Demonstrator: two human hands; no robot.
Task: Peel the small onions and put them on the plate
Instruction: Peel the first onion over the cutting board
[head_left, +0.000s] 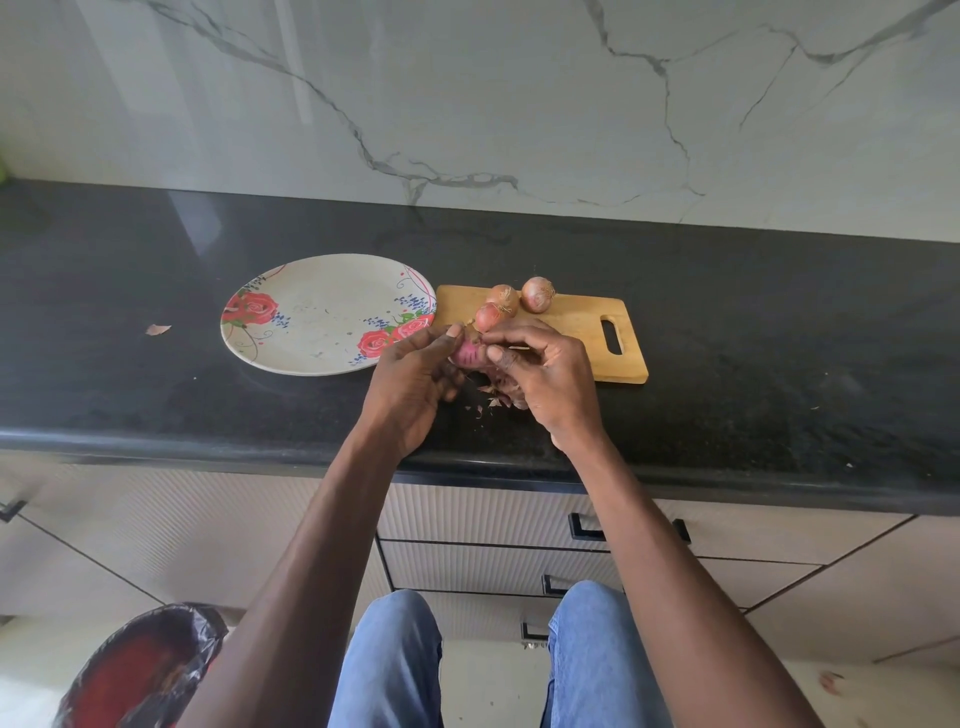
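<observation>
My left hand (410, 384) grips a small onion (466, 353) whose purple flesh shows between my hands, just above the counter in front of the wooden cutting board (582, 322). My right hand (545, 374) pinches the onion's skin at its top with thumb and forefinger. Three unpeeled onions lie on the board's far left part: one (537, 294), one (503, 297) and one (488, 317) right behind my fingers. The round floral plate (311, 317) sits left of the board with nothing on it.
Loose bits of onion skin (493, 397) lie on the black counter (753, 364) under my hands, and one flake (157, 329) lies far left. A bin with a black liner (140, 670) stands on the floor at lower left. Drawers sit below the counter edge.
</observation>
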